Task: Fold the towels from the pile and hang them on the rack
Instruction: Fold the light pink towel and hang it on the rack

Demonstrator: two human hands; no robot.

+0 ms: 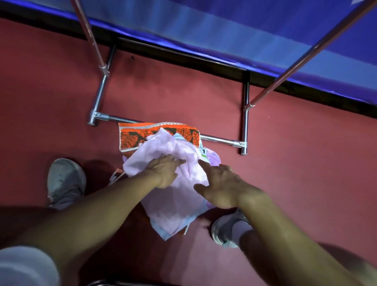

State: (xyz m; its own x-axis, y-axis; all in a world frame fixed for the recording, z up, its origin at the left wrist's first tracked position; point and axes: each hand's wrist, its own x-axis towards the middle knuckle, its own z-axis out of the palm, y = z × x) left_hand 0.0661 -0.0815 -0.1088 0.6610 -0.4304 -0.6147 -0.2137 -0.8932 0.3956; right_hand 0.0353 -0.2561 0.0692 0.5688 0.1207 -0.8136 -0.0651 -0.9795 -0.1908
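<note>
Barely begun, by my judgement: the pile (162,133) lies unfolded on the floor (312,171) against the rack (245,124), whose visible rails are bare, the left hand (164,171) has its fingers flat on the pink towel (176,199), and the right hand (223,188) has its fingers spread wide over it.

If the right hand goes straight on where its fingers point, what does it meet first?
Most likely the pink towel: the right hand points across it, toward the orange patterned towel beyond. Whether the fingertips already touch the pink one is unclear.
</note>
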